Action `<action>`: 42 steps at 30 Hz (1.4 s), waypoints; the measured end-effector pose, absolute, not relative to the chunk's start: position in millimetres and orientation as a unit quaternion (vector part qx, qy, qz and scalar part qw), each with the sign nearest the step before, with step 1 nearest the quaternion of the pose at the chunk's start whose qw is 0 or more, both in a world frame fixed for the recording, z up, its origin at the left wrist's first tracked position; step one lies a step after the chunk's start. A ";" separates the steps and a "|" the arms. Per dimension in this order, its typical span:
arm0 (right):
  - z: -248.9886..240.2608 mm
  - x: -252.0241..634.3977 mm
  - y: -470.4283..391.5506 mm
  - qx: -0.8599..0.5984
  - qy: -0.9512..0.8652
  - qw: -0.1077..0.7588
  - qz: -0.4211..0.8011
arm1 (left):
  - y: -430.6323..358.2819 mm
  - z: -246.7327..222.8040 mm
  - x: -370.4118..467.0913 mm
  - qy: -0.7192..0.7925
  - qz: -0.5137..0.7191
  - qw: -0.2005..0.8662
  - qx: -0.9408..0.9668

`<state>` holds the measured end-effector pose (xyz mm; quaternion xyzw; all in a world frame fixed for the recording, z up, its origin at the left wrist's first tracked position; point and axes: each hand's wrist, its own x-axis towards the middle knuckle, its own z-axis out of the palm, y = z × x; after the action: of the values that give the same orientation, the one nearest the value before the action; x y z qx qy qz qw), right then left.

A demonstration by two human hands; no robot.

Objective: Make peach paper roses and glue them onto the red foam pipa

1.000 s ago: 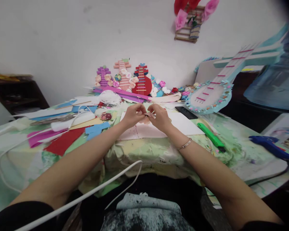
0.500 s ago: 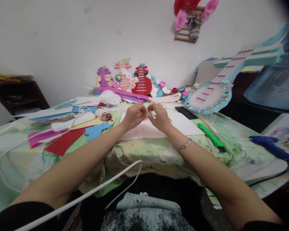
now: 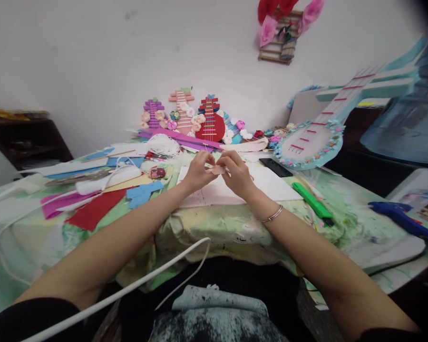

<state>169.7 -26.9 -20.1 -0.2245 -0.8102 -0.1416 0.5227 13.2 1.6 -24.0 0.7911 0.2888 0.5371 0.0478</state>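
Fingertips of the left hand (image 3: 198, 172) and right hand (image 3: 237, 175) pinch a small, thin, pale-pink strip (image 3: 218, 170) over a flat white board (image 3: 273, 185). The board stretches rightward toward a green plastic cutter (image 3: 312, 201); its near edge meets green-patterned cloth (image 3: 217, 225).

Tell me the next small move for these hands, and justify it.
I'd probably have the left hand give the pink piece a small fold: the right hand appears to grip one end, the left fingertips are at the other, and the strip between looks fairly flat, above the white board.
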 end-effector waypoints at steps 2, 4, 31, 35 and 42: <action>-19.2 169.1 -29.0 -0.218 -0.804 0.533 -0.147 | 1.9 -22.2 11.5 0.278 0.531 0.012 0.800; -18.2 169.2 -30.5 -0.229 -0.796 0.542 -0.144 | 2.4 -20.6 9.8 0.268 0.530 -0.018 0.804; -17.3 176.9 -19.1 -0.289 -0.615 0.563 0.471 | 0.1 -18.1 4.1 0.222 0.526 -0.184 0.800; -16.8 176.7 -21.0 -0.281 -0.623 0.549 0.481 | -0.9 -18.1 4.1 0.218 0.526 -0.175 0.803; -17.6 176.8 -18.7 -0.272 -0.610 0.547 0.505 | -1.9 -18.8 3.4 0.209 0.523 -0.151 0.813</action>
<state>176.8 -18.7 -17.6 -0.2718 -0.6098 0.5047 0.5472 3.4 -1.9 -18.8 0.8126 0.2087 0.5227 -0.1511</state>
